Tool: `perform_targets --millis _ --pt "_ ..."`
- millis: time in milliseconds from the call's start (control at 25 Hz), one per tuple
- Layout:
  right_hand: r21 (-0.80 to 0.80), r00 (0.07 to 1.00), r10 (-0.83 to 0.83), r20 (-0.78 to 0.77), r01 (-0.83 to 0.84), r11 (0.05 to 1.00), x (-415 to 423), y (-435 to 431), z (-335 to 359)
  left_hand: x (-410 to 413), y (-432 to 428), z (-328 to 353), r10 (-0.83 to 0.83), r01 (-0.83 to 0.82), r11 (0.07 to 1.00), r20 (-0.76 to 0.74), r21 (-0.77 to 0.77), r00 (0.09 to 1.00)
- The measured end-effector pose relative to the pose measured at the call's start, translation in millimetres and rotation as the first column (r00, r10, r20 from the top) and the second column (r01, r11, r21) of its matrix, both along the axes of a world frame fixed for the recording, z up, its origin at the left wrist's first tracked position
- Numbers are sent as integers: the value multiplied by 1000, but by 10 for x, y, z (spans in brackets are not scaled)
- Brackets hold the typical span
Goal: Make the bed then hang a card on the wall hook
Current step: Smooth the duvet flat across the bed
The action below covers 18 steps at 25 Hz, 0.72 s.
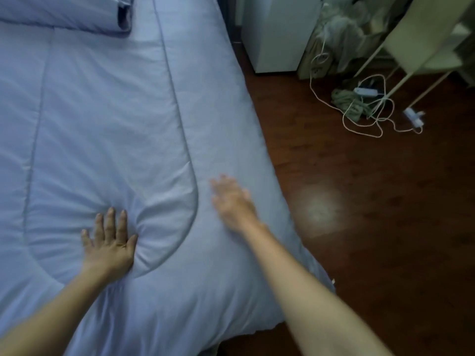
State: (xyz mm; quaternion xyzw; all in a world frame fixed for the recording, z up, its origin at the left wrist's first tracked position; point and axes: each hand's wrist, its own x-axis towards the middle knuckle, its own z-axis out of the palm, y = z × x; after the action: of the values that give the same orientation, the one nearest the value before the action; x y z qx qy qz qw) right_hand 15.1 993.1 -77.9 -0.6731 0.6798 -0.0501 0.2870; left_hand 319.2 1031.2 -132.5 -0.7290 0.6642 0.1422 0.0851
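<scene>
Quilted pale-blue fabric comforter point(108, 119) spread over the bed, two bare hands on it.
One matching blue pillow point(59, 14) lies at the head; left hand point(109, 244) presses flat, fingers spread, grasping nothing; right hand point(232, 201), blurred, looks open, holding nothing; one tangled white cable point(370, 116) lies on the dark wooden floor point(359, 240).
</scene>
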Motion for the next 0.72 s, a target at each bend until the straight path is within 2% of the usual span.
perform_targets --millis 40,80,120,240,320,360,440,560,720 --pt "55 984 178 -22 -176 983 243 -60 -21 -25 41 35 -16 16 999 -5 -42 1000" --pt "76 957 282 -72 -277 958 347 -44 -72 -70 85 53 -30 29 998 -17 -63 999" --pt "68 942 307 -136 -301 951 299 22 -167 -133 118 78 -13 11 998 -28 -65 1000" --pt "-41 973 81 -217 -92 995 -360 265 -373 -466 129 161 131 -135 988 -56 -71 990" --pt "44 987 15 -163 -8 999 -884 360 -416 -756 102 185 210 -218 972 -89 -91 974" --pt "105 991 17 -131 -4 994 -1150 377 -423 -938 97 192 242 -250 965 -93 -83 966" --pt "229 982 87 -170 -46 972 -1651 276 -430 -1337 75 187 277 -285 952 -84 -108 957" --pt "392 912 306 -275 -184 901 -2186 -49 -401 -2044 88 178 369 -374 923 -70 -88 927" --pt "205 858 496 -136 -466 861 -2526 -193 57 -2789 41 199 512 -513 858 -35 -28 858"
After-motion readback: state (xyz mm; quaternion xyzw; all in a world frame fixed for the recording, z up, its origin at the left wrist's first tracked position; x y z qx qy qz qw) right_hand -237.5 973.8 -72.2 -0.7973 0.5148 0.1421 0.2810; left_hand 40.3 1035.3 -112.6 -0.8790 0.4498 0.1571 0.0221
